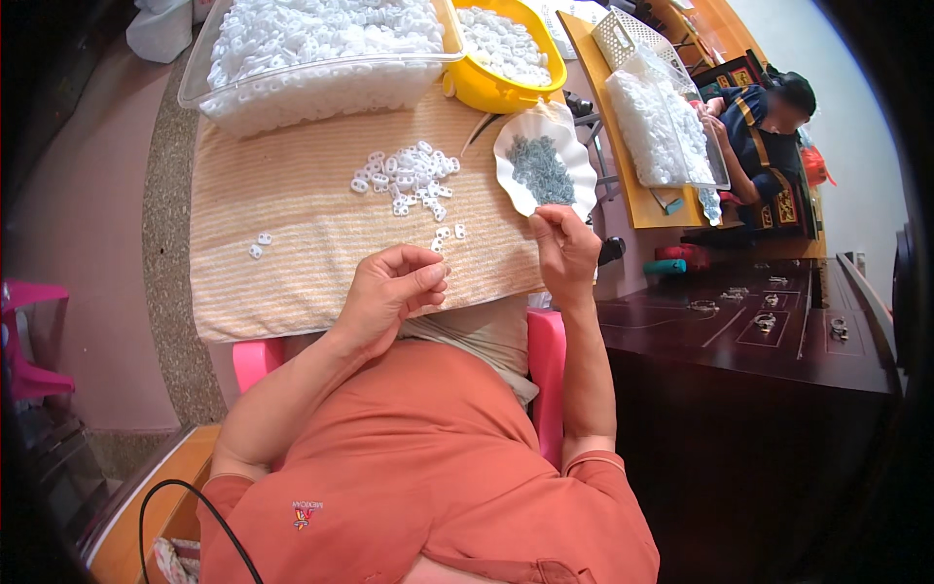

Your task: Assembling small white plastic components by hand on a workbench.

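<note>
My left hand point(397, 292) is over the near edge of the cloth, thumb and forefinger pinched on a small white plastic piece point(437, 245) that shows at their tips. Beyond it lies a loose heap of white two-holed plastic pieces point(413, 173), with a few single ones nearby. At the near rim of a white ruffled dish point(581, 167) is my right hand point(566, 251), its fingers pressed together. What they hold, if anything, is hidden. Small grey-blue translucent parts point(542, 170) are piled in the dish.
A large clear bin point(311, 70) and a yellow basin point(486, 92), both full of white pieces, stand at the table's far side. Two pieces point(260, 243) lie apart at left. A person point(759, 131) works at another table, upper right. A dark cabinet point(671, 326) stands at right.
</note>
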`<act>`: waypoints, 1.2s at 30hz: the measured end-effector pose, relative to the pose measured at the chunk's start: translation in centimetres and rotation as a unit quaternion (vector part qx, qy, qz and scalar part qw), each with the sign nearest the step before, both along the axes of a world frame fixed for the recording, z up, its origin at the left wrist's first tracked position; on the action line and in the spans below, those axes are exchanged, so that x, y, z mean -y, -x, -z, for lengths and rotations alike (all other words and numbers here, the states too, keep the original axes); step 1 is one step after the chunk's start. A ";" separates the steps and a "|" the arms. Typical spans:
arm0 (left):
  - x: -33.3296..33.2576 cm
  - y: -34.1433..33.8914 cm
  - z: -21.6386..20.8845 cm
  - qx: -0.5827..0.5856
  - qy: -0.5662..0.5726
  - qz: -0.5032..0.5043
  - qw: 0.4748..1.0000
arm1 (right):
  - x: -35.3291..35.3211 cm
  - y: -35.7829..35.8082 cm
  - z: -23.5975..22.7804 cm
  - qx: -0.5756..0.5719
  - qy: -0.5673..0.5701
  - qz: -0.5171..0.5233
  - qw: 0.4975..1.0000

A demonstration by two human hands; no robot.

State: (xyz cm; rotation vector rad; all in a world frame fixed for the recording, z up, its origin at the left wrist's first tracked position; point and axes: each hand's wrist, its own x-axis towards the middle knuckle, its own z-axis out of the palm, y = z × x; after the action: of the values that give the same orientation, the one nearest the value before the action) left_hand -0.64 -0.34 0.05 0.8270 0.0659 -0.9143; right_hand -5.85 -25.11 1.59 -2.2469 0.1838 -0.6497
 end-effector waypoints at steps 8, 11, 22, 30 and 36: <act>-0.1 0.2 0.3 0.005 0.023 0.026 0.999 | -5.7 1.1 -0.3 -0.025 -0.309 -0.219 0.925; -0.2 0.2 0.2 0.017 0.039 0.058 0.997 | -6.7 1.3 -0.1 -0.054 -0.348 -0.222 0.909; -0.3 0.1 0.4 0.018 0.083 0.082 0.993 | -7.7 1.3 0.5 -0.059 -0.460 -0.211 0.861; -0.1 0.4 0.6 0.051 0.077 0.071 0.993 | -7.5 1.6 1.2 -0.058 -0.454 -0.215 0.863; 0.0 0.4 0.6 0.133 0.043 0.056 0.989 | -7.7 1.5 0.6 -0.056 -0.388 -0.211 0.895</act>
State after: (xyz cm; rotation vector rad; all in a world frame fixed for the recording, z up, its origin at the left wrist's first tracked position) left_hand -1.09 -0.36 -0.54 0.8715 -0.2540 -0.8986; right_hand -7.37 -17.43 0.96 -1.4701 -0.0024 -0.1520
